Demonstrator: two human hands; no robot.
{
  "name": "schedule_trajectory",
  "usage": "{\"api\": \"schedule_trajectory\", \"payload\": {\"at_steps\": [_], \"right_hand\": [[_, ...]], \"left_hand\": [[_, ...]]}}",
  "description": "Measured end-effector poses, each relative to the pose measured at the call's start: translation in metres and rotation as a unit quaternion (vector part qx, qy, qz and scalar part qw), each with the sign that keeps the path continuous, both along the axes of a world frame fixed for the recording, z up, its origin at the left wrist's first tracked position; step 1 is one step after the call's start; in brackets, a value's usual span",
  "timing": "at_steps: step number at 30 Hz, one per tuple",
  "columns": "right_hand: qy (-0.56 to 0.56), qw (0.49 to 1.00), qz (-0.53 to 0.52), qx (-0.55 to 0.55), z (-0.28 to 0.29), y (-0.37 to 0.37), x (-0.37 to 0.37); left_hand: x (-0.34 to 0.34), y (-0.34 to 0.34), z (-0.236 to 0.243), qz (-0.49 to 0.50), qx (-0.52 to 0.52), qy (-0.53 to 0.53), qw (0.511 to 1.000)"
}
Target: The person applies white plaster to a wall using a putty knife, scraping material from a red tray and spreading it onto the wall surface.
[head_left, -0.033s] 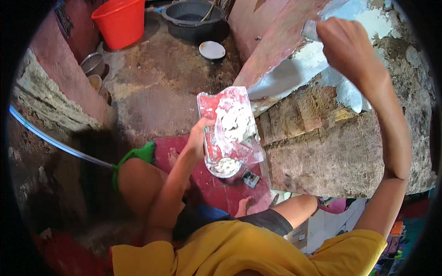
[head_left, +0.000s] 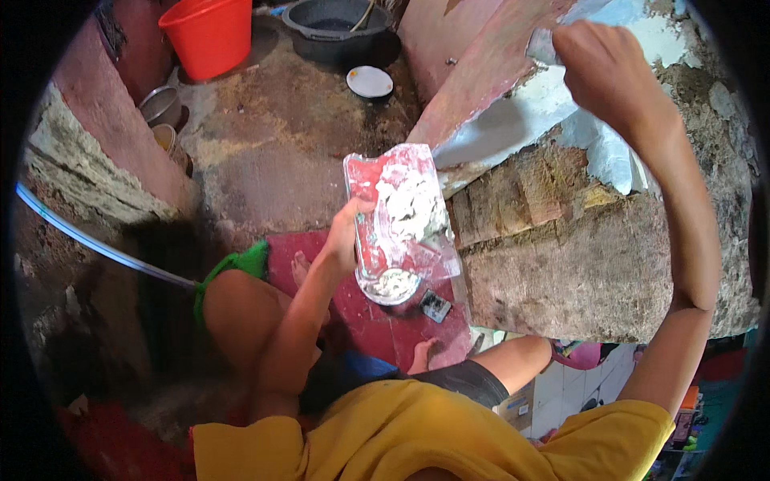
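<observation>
Patchy wall [head_left: 561, 280]; my right hand [head_left: 605, 76] grips scraper [head_left: 542, 46]; leftward, nearer me, my left hand [head_left: 346, 228] grips board [head_left: 366, 174] lengthwise-forward, paste [head_left: 407, 200] toward right edge.

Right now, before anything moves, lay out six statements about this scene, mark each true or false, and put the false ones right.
1. In the picture, the right hand is higher than the left hand. True.
2. The right hand is empty. False: it grips a grey tool.
3. The left hand holds a board with paste on it. True.
4. The paste is bright green. False: it is white.
5. A bucket stands to the left of a basin in the picture. True.
6. The bucket is blue. False: it is red.
</observation>
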State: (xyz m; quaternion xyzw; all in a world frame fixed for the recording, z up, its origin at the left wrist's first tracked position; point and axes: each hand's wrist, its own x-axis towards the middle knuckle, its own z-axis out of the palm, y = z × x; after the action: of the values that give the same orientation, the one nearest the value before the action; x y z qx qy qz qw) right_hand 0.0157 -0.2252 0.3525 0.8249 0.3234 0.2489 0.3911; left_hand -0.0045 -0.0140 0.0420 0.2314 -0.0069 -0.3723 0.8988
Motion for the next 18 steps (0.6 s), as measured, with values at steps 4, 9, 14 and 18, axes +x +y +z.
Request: {"api": "schedule_trajectory", "payload": {"at_steps": [4,9,14,18], "right_hand": [[-0.006,0.987,-0.122,-0.100,0.004,0.027,0.007],[0.009,0.994,-0.082,-0.077,0.001,-0.012,0.035],[0.024,0.998,-0.032,-0.047,0.013,-0.016,0.031],[0.022,0.999,-0.001,-0.041,0.022,-0.002,0.031]], "left_hand": [[0.002,0.004,-0.011,0.002,-0.007,0.021,1.000],[0.002,0.003,-0.012,-0.035,-0.060,0.023,0.997],[0.001,0.003,-0.008,-0.032,-0.046,0.019,0.998],[0.001,0.004,-0.014,-0.030,-0.041,0.031,0.998]]}}
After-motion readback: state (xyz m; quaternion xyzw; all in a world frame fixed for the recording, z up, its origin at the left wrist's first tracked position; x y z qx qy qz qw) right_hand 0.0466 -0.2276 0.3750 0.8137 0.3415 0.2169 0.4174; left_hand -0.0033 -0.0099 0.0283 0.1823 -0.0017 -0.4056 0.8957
